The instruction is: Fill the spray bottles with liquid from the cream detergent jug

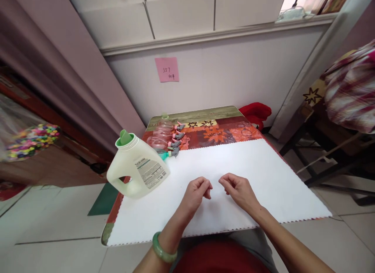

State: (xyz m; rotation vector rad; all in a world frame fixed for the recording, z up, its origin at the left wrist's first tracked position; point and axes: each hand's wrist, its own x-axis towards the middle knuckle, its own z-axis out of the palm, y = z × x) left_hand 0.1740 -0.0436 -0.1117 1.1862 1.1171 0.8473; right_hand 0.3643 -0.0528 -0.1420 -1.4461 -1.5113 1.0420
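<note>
My left hand (198, 191) hovers over the white mat (246, 194), its fingers curled in and the thumb resting against them. Just to its right, my right hand (236, 187) is curled in the same way. A small gap separates the two hands, and no object shows in either. Left of them stands a large, pale detergent jug (143, 167) with a handle, a printed label and its mouth uncapped. Inside the mouth is a green spout (125, 137). Behind the jug, several clear spray bottles (159, 142) lie on their sides, their grey trigger heads (175, 144) pointing right.
The table's patterned cover (222, 134) shows behind the mat. Against the wall is a pink note (166, 69). A red cloth item (256, 112) lies past the far right corner. Dark stools (319, 148) stand at right, and a bag of colourful pieces (33, 140) hangs at left.
</note>
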